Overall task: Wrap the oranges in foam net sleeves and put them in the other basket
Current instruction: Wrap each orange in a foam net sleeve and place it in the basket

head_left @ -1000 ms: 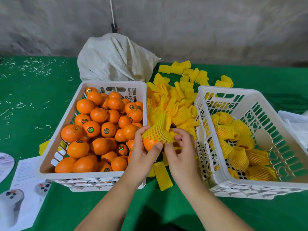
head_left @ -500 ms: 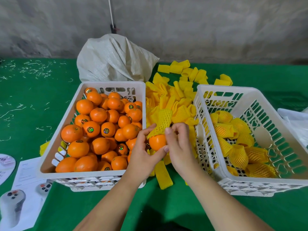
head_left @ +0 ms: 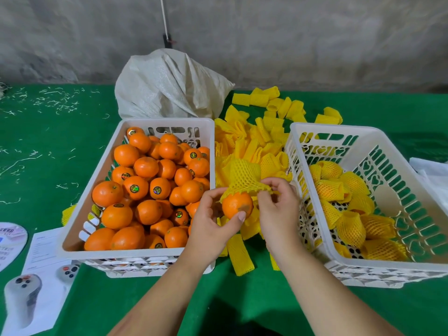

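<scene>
A green cloth-covered table (head_left: 36,170) is seen in front of a rough grey wall (head_left: 291,44), w/ small pale scraps scattered over the cloth at far left.

At centre, btwn the two baskets, one orange (head_left: 235,205) is gripped by the left hand (head_left: 213,229), thumb across its front and fingers curled behind. A yellow foam net sleeve (head_left: 243,177) is sat over the top of that orange only; most of the fruit is left bare. The sleeve's lower edge is pinched by the right hand (head_left: 278,209) at the orange's right side, fingers curled on the net.

Just behind and under the hands, a loose pile of sleeves (head_left: 257,139) is spread on the cloth, w/ a few flat ones lying near the forearms.

To the left, a white plastic basket (head_left: 167,123) is filled w/ unwrapped oranges (head_left: 145,190), several bearing round stickers. To the right, a second white basket (head_left: 339,133) is angled slightly and is partly filled w/ wrapped oranges (head_left: 351,214), its far-right part being bare.

Behind the left basket a crumpled white woven sack (head_left: 169,88) is resting against the wall side. At the lower left, printed sheets (head_left: 36,287) showing a handheld device are laid flat; some white material is visible at the right edge, not identifiable.
</scene>
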A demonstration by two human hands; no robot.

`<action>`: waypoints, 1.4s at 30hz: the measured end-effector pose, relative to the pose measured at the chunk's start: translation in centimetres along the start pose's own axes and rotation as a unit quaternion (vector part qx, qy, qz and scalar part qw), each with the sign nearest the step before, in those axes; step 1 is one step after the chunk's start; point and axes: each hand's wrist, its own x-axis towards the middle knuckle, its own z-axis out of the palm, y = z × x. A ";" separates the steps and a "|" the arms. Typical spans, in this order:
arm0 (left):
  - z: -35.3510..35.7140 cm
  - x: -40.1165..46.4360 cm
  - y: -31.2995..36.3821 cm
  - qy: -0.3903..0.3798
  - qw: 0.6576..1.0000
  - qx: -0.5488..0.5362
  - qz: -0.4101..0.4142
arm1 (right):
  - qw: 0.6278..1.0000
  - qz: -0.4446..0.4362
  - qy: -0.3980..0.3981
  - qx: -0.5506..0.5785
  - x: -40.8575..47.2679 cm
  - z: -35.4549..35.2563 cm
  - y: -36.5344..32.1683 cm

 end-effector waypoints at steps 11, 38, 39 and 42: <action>-0.8 1.2 -0.2 0.029 0.988 -0.139 -0.056 | 0.978 -0.122 -0.164 -0.032 -1.2 -0.1 0.0; -0.7 1.1 -0.8 0.013 0.991 -0.118 -0.068 | 0.920 -0.260 -0.164 -0.244 0.1 -0.8 0.4; -0.8 1.1 -0.9 0.008 0.991 -0.119 -0.066 | 0.932 -0.230 -0.156 -0.233 0.0 -0.6 0.5; -1.4 1.0 -0.9 -0.045 0.992 -0.102 -0.060 | 0.966 -0.159 -0.126 -0.163 -0.5 0.2 0.1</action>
